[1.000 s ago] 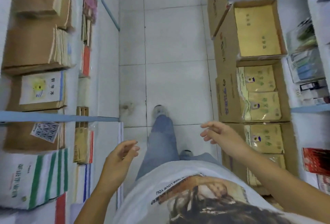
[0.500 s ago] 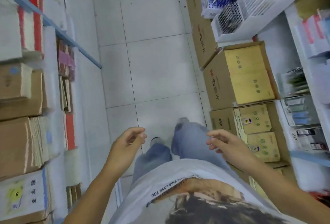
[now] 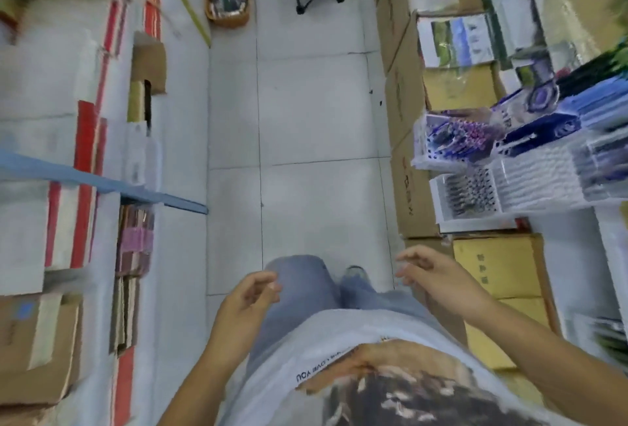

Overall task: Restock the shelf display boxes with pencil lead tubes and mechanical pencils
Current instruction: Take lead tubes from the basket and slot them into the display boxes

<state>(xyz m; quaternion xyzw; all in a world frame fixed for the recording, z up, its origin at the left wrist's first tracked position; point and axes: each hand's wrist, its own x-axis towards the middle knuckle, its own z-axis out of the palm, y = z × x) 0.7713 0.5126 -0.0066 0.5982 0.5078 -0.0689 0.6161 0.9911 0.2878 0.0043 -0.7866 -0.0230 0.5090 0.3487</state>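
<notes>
White display boxes (image 3: 530, 184) sit on the right shelf (image 3: 482, 223) ahead of the right hand (image 3: 438, 276), whose grip, like that of the left hand (image 3: 248, 296), is loose and empty; a hurried reach past the cardboard cartons (image 3: 406, 184) could tip them off.

Light is bright, even and cool, seemingly from overhead, giving the pale floor (image 3: 306, 113) a soft sheen and only faint, diffuse shadows. Motion blur smears the whole frame. It is worst at the right edge, where the display boxes (image 3: 436, 198) and cartons (image 3: 402, 154) streak, and along the left shelf (image 3: 68, 140), while the left hand (image 3: 244, 300) and right hand (image 3: 438, 276) are soft-edged too. Wide-angle distortion bends the tile lines and leans both sides outward, and the shirt (image 3: 323, 340) print looks blocky and smudged.
</notes>
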